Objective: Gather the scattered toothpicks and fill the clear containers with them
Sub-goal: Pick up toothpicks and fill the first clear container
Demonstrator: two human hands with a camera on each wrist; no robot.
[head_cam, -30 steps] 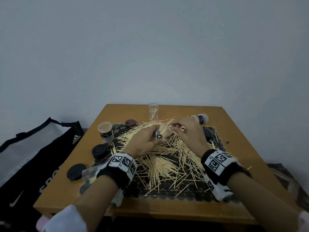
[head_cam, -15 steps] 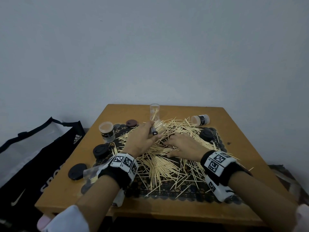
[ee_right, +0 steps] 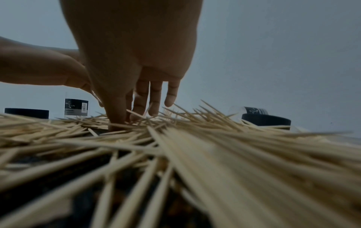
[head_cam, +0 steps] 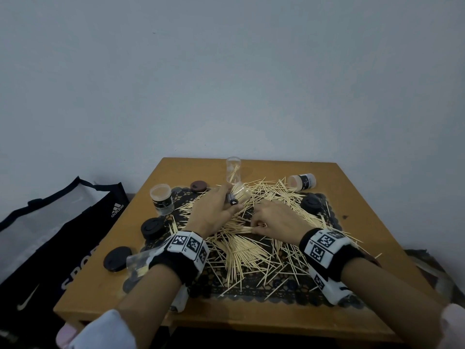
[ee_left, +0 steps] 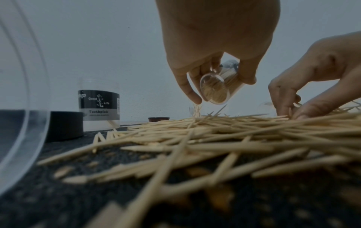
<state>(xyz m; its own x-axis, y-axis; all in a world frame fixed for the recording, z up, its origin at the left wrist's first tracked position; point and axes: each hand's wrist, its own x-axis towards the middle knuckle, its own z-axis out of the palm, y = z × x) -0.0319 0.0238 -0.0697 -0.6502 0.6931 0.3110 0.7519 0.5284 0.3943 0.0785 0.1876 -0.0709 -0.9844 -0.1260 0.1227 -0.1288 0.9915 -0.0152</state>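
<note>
Several pale toothpicks point(head_cam: 241, 250) lie scattered over a black lace mat point(head_cam: 251, 292). My left hand point(head_cam: 232, 200) grips a small clear container point(ee_left: 215, 91), tilted, its mouth away from me, with toothpicks inside. It hangs just above the far part of the pile. My right hand point(head_cam: 258, 224) is down in the middle of the pile point(ee_right: 195, 146), with thumb and fingertips point(ee_right: 117, 118) pinching toothpicks there. An upright clear container point(head_cam: 233, 170) holding a few toothpicks stands behind the left hand.
A labelled container point(head_cam: 162, 199) stands at the left, another point(head_cam: 302, 182) lies on its side at the back right, and a clear one point(head_cam: 137, 261) lies by my left wrist. Black lids point(head_cam: 151, 226) and a brown lid point(head_cam: 198, 186) dot the wooden table point(head_cam: 377, 260). A black bag point(head_cam: 50, 235) sits at the left.
My right hand left the held container's mouth and dropped toward me into the pile. The left hand shifted the container slightly farther away.
</note>
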